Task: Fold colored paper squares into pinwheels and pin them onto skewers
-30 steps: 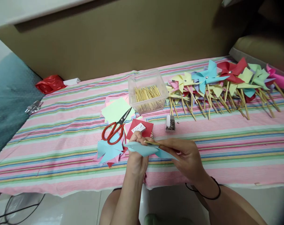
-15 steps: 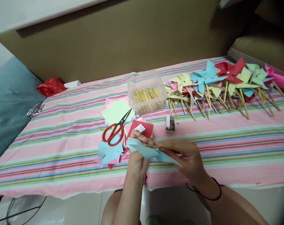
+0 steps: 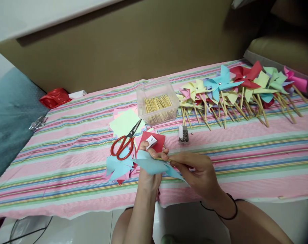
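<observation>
Above the front edge of the striped cloth, my left hand (image 3: 151,174) holds a light-blue paper pinwheel (image 3: 150,165) from beneath, its fingers curling up behind the paper. My right hand (image 3: 199,169) pinches a thin wooden stick (image 3: 162,159) between thumb and fingers, at the back of the pinwheel. Left-hand fingertips touch the stick's far end. Where stick and paper meet is partly hidden by the fingers. Just beyond the left hand lie a red paper square (image 3: 160,143) and a small white box (image 3: 151,141). Red-handled scissors (image 3: 123,145) rest on paper sheets to the left.
A clear plastic box (image 3: 156,100) of short sticks stands behind my hands. A small open box of pins (image 3: 183,135) sits before it. Many finished pinwheels (image 3: 220,84) are piled at the right. Cut blue paper (image 3: 118,166) lies left; a red bag (image 3: 55,98) is farther back.
The pinwheel has tilted and shifted slightly left in my left hand. My right hand has moved a little left along with the stick. The view has shifted slightly.
</observation>
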`<state>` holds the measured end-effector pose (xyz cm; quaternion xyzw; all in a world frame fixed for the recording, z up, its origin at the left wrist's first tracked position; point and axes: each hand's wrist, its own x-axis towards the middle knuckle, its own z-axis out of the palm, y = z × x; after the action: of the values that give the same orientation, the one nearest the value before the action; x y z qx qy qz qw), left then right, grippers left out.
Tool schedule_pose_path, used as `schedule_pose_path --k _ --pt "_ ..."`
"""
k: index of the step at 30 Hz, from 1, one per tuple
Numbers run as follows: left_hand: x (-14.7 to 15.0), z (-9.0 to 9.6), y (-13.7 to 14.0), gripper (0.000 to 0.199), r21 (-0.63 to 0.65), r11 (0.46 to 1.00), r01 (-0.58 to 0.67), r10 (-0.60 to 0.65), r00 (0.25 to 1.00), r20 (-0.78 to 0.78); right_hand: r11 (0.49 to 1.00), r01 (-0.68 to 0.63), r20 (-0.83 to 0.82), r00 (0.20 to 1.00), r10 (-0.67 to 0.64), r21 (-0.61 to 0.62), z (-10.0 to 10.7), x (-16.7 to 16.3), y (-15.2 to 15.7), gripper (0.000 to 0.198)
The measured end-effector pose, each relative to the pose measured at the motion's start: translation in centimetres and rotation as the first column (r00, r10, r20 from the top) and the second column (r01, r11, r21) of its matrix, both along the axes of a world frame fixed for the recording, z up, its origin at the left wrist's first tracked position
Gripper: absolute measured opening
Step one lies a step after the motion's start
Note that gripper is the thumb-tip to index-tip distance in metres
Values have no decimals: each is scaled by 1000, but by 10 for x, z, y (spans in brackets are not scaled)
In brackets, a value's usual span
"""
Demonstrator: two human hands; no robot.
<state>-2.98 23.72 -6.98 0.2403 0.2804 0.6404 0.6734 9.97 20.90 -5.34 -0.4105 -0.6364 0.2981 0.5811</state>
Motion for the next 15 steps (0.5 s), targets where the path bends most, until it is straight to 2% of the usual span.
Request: schedule_pose_path --k 8,15 --pt "0 4 0 32 20 999 26 -28 998 58 999 29 15 999 -29 18 0 -4 -3 25" --pt "2 10 2 42 -1 1000 -4 4 999 36 999 41 5 999 -41 18 0 -6 -4 25"
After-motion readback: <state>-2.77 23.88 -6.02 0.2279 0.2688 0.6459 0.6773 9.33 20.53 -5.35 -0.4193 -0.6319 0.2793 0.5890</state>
